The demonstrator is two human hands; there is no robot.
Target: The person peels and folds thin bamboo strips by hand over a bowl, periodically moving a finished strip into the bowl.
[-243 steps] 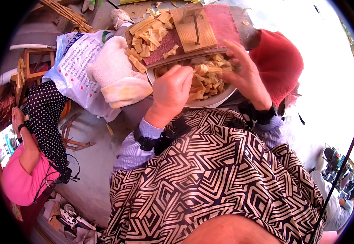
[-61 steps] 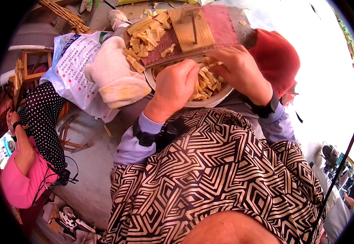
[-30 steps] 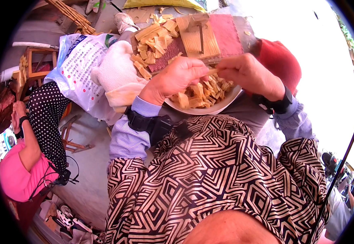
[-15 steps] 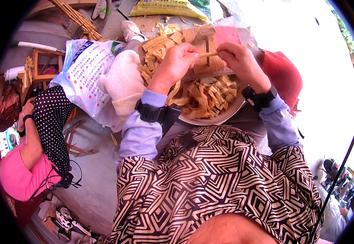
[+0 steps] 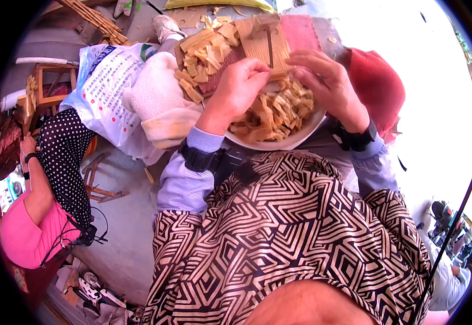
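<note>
My left hand (image 5: 237, 92) is closed in a pinch above the near edge of a slotted wooden board (image 5: 275, 46). What its fingertips hold, if anything, is hard to make out. Opposite it, my right hand (image 5: 329, 81) has its fingers stretched out and its thumb apart, with nothing visible gripped. Under both hands, a white bowl (image 5: 279, 145) on my lap holds many short, pale yellow-brown folded strips (image 5: 276, 115). Left of the board lies a pile of similar flat strips (image 5: 209, 51) on a reddish cloth (image 5: 300, 35).
A red cloth-covered shape (image 5: 374, 89) stands at my right, a pale towel (image 5: 157, 92) and a white printed plastic bag (image 5: 114, 95) at my left. A person in pink (image 5: 41, 227) sits far left near a wooden frame (image 5: 57, 84). A yellow sack (image 5: 220, 4) lies beyond.
A thin strip was stretched between both hands' fingertips; it no longer clearly shows. My right hand's fingers have opened. The view has shifted slightly, and the scene sits higher.
</note>
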